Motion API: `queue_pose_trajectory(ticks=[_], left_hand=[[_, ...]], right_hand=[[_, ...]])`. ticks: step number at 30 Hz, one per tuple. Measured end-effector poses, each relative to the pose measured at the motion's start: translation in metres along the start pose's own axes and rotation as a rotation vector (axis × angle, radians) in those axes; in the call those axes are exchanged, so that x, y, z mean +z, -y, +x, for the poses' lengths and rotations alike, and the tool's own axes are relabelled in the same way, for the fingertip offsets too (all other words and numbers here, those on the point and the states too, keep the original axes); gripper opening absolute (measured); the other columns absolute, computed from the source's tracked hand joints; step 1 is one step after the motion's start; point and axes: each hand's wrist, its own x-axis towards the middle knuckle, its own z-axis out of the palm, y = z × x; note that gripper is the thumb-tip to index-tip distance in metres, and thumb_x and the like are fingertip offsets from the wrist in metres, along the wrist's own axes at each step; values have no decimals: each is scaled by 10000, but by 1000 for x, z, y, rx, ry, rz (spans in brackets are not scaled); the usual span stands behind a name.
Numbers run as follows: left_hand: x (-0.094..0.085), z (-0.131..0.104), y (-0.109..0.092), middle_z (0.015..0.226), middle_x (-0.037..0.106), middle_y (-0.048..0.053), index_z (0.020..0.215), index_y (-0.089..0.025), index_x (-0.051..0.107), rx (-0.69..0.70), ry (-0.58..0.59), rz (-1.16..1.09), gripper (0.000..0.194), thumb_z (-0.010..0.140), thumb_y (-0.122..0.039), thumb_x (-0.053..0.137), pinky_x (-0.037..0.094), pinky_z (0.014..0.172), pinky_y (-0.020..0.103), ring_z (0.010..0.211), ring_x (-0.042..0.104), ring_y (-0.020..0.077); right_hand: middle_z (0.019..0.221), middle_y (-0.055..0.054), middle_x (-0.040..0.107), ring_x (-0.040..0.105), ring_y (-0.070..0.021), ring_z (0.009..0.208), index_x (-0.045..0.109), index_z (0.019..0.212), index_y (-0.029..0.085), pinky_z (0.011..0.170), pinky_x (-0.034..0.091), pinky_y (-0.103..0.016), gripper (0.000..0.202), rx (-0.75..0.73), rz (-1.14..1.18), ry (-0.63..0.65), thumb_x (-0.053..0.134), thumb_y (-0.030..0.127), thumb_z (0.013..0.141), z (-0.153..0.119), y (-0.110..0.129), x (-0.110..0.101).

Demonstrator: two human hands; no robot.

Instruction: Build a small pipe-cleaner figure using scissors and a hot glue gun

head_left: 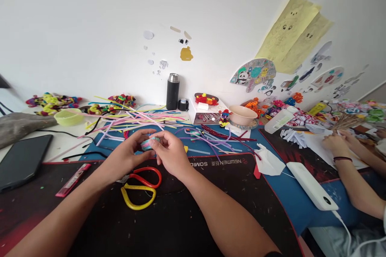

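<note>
Forearms (224,209) foremost, I hold a small blue-and-pink piece (146,144) clasped between my left hand (132,153) and right hand (172,154), just past red-and-yellow-handled scissors (141,187) on a black mat (181,225), loose pipe cleaners (144,119) strewn beyond.

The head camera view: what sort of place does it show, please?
Probably a craft workspace: coloured fuzzy stems lie scattered across the table, large-handled scissors rest on a dark mat, and a small multicoloured figure stands by a box.

Pipe cleaners (144,119), scissors (139,187) and small figures (53,100) mark a craft workspace.
</note>
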Motion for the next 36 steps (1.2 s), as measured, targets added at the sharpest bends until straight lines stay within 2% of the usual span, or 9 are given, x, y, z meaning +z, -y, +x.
queue_pose_trajectory(ticks=[3,7,10,13,17,21,26,28,36], left_hand=[[1,-2,2,1296,813,112,1221,-257,723,38,30,187,447,829,-467,765,584,1023,476,1186,746,384],[0,-2,5,1102,861,88,1058,-246,774,35,51,282,304,824,-427,705,601,946,448,1071,769,383],[0,-1,5,1051,859,81,1041,-236,778,56,23,263,313,839,-459,690,607,863,403,974,766,348],[1,0,4,954,833,61,1020,-232,764,71,-38,252,354,864,-544,704,595,802,372,909,746,317],[1,0,6,789,756,16,985,-236,739,62,-90,251,411,885,-634,713,557,696,338,790,699,278],[4,0,4,795,764,16,954,-240,720,65,-72,268,345,892,-577,684,547,702,338,772,684,273],[9,-1,0,1013,840,73,1019,-233,729,56,-44,237,297,857,-476,669,580,852,402,953,745,339],[10,-2,0,1049,842,85,1048,-229,724,49,-42,244,312,847,-461,668,581,860,411,977,754,351],[10,-1,1,909,794,46,906,-246,679,66,-43,279,169,818,-374,612,582,779,381,866,717,304]], right_hand=[[681,71,575,565,-121,545,723,1101,255,580,418,-273,219,-48,-215,-11,742,439,985,-5,2,2],[737,42,621,586,-156,682,749,1085,275,661,415,-295,177,-94,-411,-23,787,391,956,-8,4,5],[772,27,636,591,-158,679,741,1113,273,643,432,-291,232,-86,-326,3,755,463,981,-9,6,6],[757,43,602,571,-134,573,709,1170,259,565,429,-279,328,-64,-139,8,711,540,999,-7,8,5],[736,76,563,538,-98,457,668,1224,238,493,419,-264,392,-33,16,-5,707,554,997,-4,7,2],[776,63,590,565,-102,501,682,1239,245,508,441,-260,397,-43,-57,-9,745,536,976,-5,4,2],[796,28,655,614,-151,657,713,1233,266,602,483,-272,372,-59,-190,-25,756,525,971,-7,3,4],[805,21,667,629,-165,700,720,1237,272,634,490,-282,365,-69,-223,-37,765,510,965,-7,2,5],[780,37,669,611,-158,707,757,1147,267,710,445,-306,222,-97,-364,-47,768,410,977,-8,4,7]])
